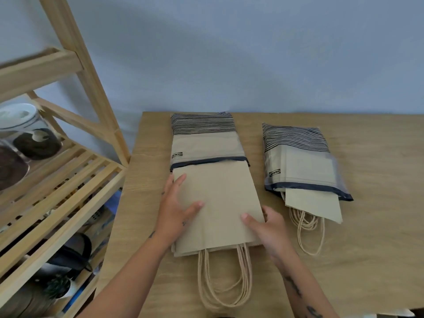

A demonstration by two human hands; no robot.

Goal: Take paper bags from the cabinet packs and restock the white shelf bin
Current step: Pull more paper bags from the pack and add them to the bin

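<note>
A stack of flat brown paper bags [220,193] sticks halfway out of a striped plastic pack [204,143] lying on the wooden cabinet top [378,237]. Their twisted paper handles [224,281] point toward me. My left hand [174,210] rests on the stack's left edge with fingers stretched out and thumb on top. My right hand [268,228] pinches the stack's right edge, thumb on top and fingers curled round the side. A second, smaller pack [298,161] with bags poking out lies to the right. The white shelf bin is not in view.
A slatted wooden shelf unit [57,180] stands left of the cabinet. It holds glass jars [34,138] on an upper level and dark items lower down. A blue-grey wall runs behind the cabinet.
</note>
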